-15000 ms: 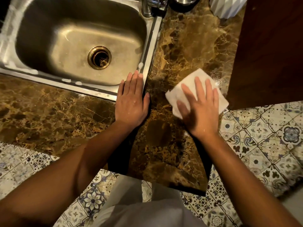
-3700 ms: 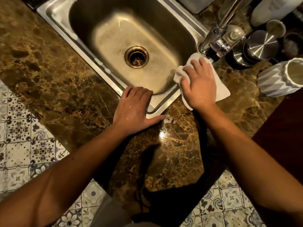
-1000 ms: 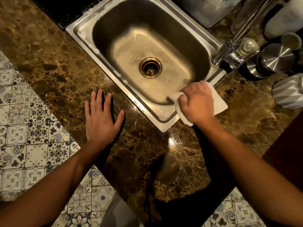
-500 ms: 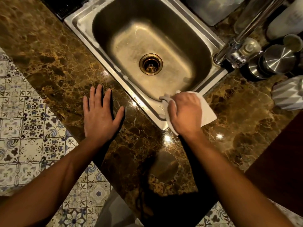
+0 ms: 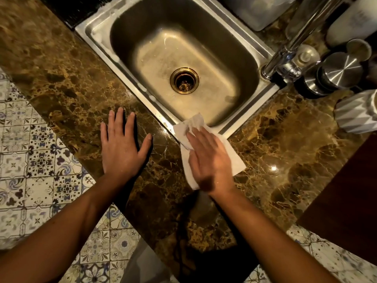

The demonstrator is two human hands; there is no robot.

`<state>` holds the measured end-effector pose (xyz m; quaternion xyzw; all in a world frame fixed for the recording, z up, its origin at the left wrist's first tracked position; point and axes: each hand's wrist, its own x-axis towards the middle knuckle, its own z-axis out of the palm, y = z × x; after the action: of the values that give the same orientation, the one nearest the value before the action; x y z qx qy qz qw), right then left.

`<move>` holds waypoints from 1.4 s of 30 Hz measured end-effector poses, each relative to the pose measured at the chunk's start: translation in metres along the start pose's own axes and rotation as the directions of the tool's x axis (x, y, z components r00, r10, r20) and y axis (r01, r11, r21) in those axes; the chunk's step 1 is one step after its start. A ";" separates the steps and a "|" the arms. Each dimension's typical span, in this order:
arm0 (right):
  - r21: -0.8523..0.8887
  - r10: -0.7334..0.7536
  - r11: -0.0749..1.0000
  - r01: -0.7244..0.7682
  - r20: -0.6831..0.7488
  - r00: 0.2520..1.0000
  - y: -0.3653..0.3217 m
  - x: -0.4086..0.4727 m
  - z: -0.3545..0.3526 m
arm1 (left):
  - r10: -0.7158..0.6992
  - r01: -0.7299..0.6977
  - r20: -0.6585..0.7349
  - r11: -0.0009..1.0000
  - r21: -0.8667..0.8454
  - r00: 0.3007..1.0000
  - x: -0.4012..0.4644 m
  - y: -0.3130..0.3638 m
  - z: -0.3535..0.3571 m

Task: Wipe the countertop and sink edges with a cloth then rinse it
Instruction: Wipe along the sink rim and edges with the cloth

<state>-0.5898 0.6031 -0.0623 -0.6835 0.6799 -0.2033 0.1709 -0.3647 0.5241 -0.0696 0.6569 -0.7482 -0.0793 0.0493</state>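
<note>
- Right hand (image 5: 210, 160) lies flat on a white cloth (image 5: 234, 160), fingers extended and pressing down; nothing curled round or pinched. Hand slightly blurred.
- Cloth position: draped over the near corner of the steel sink rim (image 5: 161, 115), mostly on the brown marble countertop (image 5: 285, 144). Its far corner (image 5: 195, 121) is crumpled and reaches the lip of the basin.
- Left hand (image 5: 120, 148) rests palm down on the countertop, fingers spread, holding nothing; well apart from the cloth. Judged to be bracing.
- Handling, judged: cloth looks thin, soft and limp, light, possibly paper-like; it bunches easily, as the crumpled corner shows. Likely damp, so it should cling to the stone and could tear if dragged over the rim edge.
- Where to take hold, judged: for wiping, a flat palm over the middle keeps it spread. For lifting to rinse, gather the centre or pinch the free edge nearest the right side.
- White specks remain along the left sink rim (image 5: 142, 88); that edge appears not yet wiped.
- Faucet (image 5: 285, 56) stands at the right rear of the sink; no water visibly running. Rinse not yet begun.
- Beside the faucet: steel canisters (image 5: 338, 70) and a ribbed white cup (image 5: 357, 113).
</note>
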 end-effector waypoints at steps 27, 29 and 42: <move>-0.127 0.054 0.988 -0.082 -0.208 0.977 -0.017 -0.004 0.021 | 0.009 -0.009 -0.002 1.000 -0.009 1.000 0.000 -0.001 0.000; -0.190 0.106 0.972 -0.139 -0.177 0.979 -0.023 0.014 0.024 | 0.009 -0.009 -0.007 1.000 -0.002 1.000 0.000 0.000 0.000; -0.171 0.109 0.975 -0.143 -0.196 0.975 -0.042 0.089 0.033 | 0.003 -0.003 -0.029 1.000 0.008 1.000 -0.002 0.000 0.001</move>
<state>-0.5377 0.5139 -0.0650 -0.6297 0.7510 -0.1909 0.0556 -0.3651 0.5257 -0.0703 0.6572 -0.7486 -0.0666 0.0576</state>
